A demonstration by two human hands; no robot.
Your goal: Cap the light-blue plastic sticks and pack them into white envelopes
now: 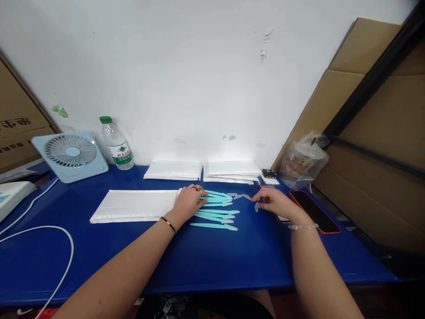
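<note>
Several slim teal plastic sticks lie side by side on the blue table. My left hand rests flat on the left ends of the upper sticks, fingers stretched out, beside a flat stack of white bags. My right hand hovers to the right of the sticks, fingers curled in a pinch on a small clear cap. A few more clear caps lie between the hands.
Two more stacks of white bags sit against the wall. A small blue fan, a water bottle and a white cable are at left. A phone and a bagged drink cup are at right.
</note>
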